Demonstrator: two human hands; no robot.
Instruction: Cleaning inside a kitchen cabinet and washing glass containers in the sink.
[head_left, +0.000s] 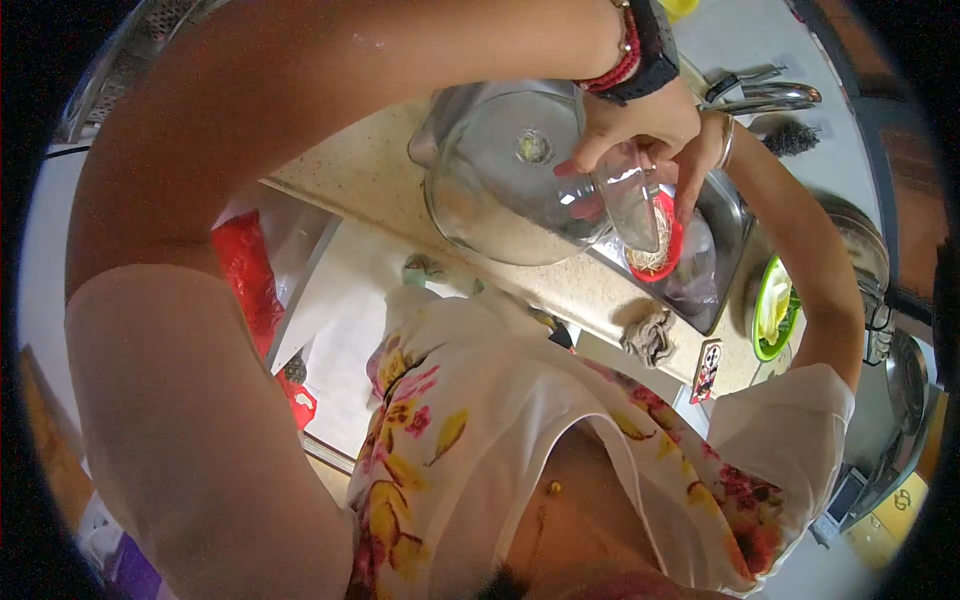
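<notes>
My left hand (637, 124), with a black watch and a red bracelet at the wrist, grips a clear vessel (634, 199) by its edge. Behind it a large round transparent bowl or lid (487, 195) spans the left sink basin and the counter edge; I cannot tell whether the two clear parts are one piece. My right hand (697, 157), wearing a silver bangle, meets the left one, its other fingers partly hidden. One of its fingers points down at the rim of a red bowl (675, 251). Pale thin strands, like bean sprouts (649, 255), fill that bowl in the right basin.
A clear plastic bag (697, 262) lies beside the red bowl in the metal sink (724, 292). On the counter (577, 292) are a crumpled cloth (649, 337), a phone (706, 370) and a green basket (765, 330) of leafy vegetables. Behind the sink stands a faucet (780, 96) near a scouring pad (791, 140).
</notes>
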